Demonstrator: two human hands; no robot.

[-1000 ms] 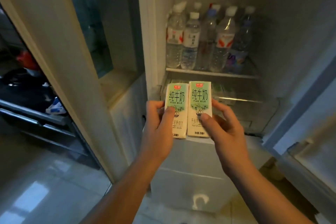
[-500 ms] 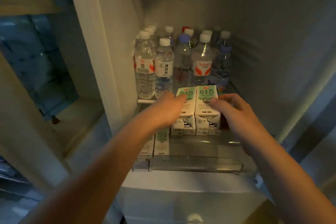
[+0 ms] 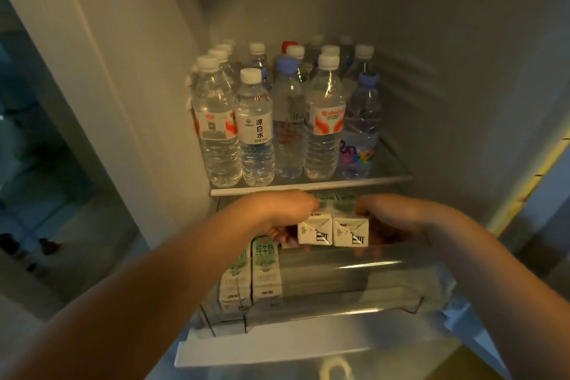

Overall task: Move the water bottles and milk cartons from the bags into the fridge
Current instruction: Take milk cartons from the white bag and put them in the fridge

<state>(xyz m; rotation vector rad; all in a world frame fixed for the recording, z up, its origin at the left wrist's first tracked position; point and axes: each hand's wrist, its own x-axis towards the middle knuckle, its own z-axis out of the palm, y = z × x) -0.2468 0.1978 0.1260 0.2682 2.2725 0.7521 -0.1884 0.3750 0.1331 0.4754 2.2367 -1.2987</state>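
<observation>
Under the glass shelf (image 3: 311, 186), two milk cartons (image 3: 332, 231) are held side by side and touching, just above the clear drawer (image 3: 370, 267). The left hand (image 3: 277, 213) curls round the left one and the right hand (image 3: 398, 216) grips the right one. At the drawer's near left lie two stored cartons (image 3: 266, 268), with others seemingly beneath. Five water bottles (image 3: 256, 133) stand along the shelf's front; more crowd behind, too tightly packed to count.
</observation>
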